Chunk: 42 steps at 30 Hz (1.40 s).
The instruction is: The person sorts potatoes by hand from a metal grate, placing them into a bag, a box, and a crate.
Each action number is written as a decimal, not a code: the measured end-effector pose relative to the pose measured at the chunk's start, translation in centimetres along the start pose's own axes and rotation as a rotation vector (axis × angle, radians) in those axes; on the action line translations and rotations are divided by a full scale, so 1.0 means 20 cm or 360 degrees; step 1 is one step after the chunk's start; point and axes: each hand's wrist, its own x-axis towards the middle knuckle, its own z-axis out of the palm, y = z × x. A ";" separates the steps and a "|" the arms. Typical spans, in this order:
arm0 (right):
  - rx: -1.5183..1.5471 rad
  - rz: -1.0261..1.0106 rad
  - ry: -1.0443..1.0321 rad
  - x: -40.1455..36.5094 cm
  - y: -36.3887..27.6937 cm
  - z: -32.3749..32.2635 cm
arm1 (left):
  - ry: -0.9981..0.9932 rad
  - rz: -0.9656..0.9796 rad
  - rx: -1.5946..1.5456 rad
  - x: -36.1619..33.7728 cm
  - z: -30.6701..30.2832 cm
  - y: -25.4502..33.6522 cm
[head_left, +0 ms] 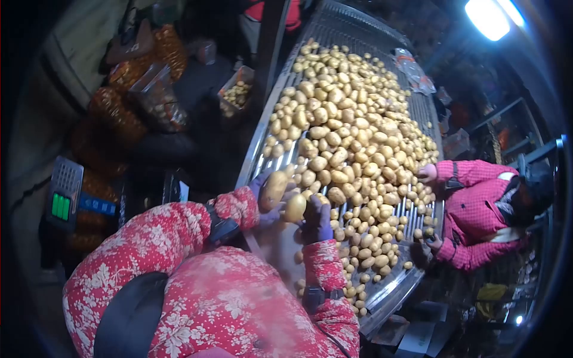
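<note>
My left hand point(257, 186), in a purple glove, is closed on a large oblong potato point(274, 190) at the near left edge of the sorting table. Just right of it, my right hand point(317, 222), gloved in dark purple, has its fingers around a rounder yellow potato point(295, 208). Both potatoes are close together above the near end of the metal table. Beyond my hands a broad heap of potatoes point(358, 140) covers the ribbed surface. Part of each hand's fingers is hidden behind the potatoes.
Across the table point(391, 296), a co-worker point(477, 209) in a pink checked jacket has both hands at the heap's edge. A scale point(64, 188) with a lit green display stands at left. Filled net sacks point(116, 113) and a box of potatoes point(237, 92) are behind it.
</note>
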 end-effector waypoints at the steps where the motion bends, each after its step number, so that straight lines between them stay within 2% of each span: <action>1: 0.0186 0.0043 -0.0103 -0.02 -0.06 0.01 | -0.0003 0.0020 -0.0007 -0.02 0.02 0.01; 4: 0.0451 0.0176 -0.0110 0.01 -0.06 -0.13 | -0.0090 0.0010 -0.0109 -0.04 -0.01 0.04; 6: 0.0425 0.0280 0.0111 0.09 0.00 -0.32 | -0.0124 0.0074 -0.0023 -0.05 -0.07 0.05; 7: 0.0625 0.0395 0.0259 0.12 -0.01 -0.41 | -0.0140 0.0090 -0.0001 -0.05 -0.07 0.05; 9: 0.0571 0.0162 0.0502 0.10 -0.30 -0.45 | -0.0196 0.0073 -0.0012 -0.08 -0.05 0.05; 11: 0.0763 0.0153 0.0679 0.12 -0.46 -0.52 | -0.0258 0.0008 -0.0037 -0.11 0.01 0.06; 12: 0.0703 0.0097 0.0640 0.12 -0.43 -0.56 | -0.0277 -0.0026 -0.0029 -0.13 0.04 0.06; 14: 0.0469 0.0025 0.0070 0.15 -0.25 -0.65 | -0.0239 -0.0056 0.0109 -0.16 0.12 0.07; 16: 0.0068 0.0139 0.0030 0.16 0.11 -0.59 | -0.0154 0.0002 0.0328 -0.18 0.12 0.08; 18: 0.0162 0.0221 -0.0036 0.10 0.41 -0.43 | -0.0065 0.0099 0.0512 -0.18 0.07 0.06; 20: 0.0360 0.0617 0.0023 -0.09 0.09 0.00 | -0.0005 0.0098 0.0528 -0.21 0.05 0.02; 21: 0.0472 0.0987 0.0133 -0.13 -0.11 0.17 | 0.0022 0.0091 0.0520 -0.23 0.04 0.01; 23: 0.0580 0.0875 0.0071 -0.22 -0.11 0.30 | 0.0063 0.0070 0.0481 -0.27 0.03 -0.03; 24: 0.0435 0.0921 -0.0054 -0.21 -0.01 0.26 | 0.0091 0.0065 0.0459 -0.30 0.03 -0.05; 27: 0.0357 0.1348 -0.0087 -0.13 0.12 0.22 | 0.0156 0.0071 0.0387 -0.37 0.00 -0.07; 29: 0.0418 0.1372 -0.0196 -0.14 0.25 0.18 | 0.0205 0.0070 0.0315 -0.43 -0.03 -0.08; 31: 0.0399 0.1197 -0.0228 -0.23 0.19 0.23 | 0.0255 0.0083 0.0239 -0.49 -0.04 -0.08; 33: 0.0249 0.0881 -0.0633 -0.26 0.11 0.28 | 0.0302 0.0100 0.0198 -0.51 -0.05 -0.09; 36: 0.0248 0.0985 -0.0553 -0.21 0.19 0.29 | 0.0085 0.0364 0.0596 -0.54 -0.05 -0.12; 38: 0.0435 0.1096 -0.0447 -0.21 0.22 0.29 | 0.0032 0.0581 0.0848 -0.56 -0.08 -0.12; 39: 0.0422 0.1080 -0.0503 -0.22 0.23 0.28 | 0.0050 0.0717 0.0964 -0.56 -0.12 -0.12; 41: 0.0399 0.1045 -0.0614 -0.21 0.28 0.27 | 0.0077 0.0768 0.0960 -0.59 -0.18 -0.10; 42: 0.0483 0.1194 -0.0579 -0.21 0.35 0.26 | 0.0078 0.0733 0.0871 -0.62 -0.20 -0.07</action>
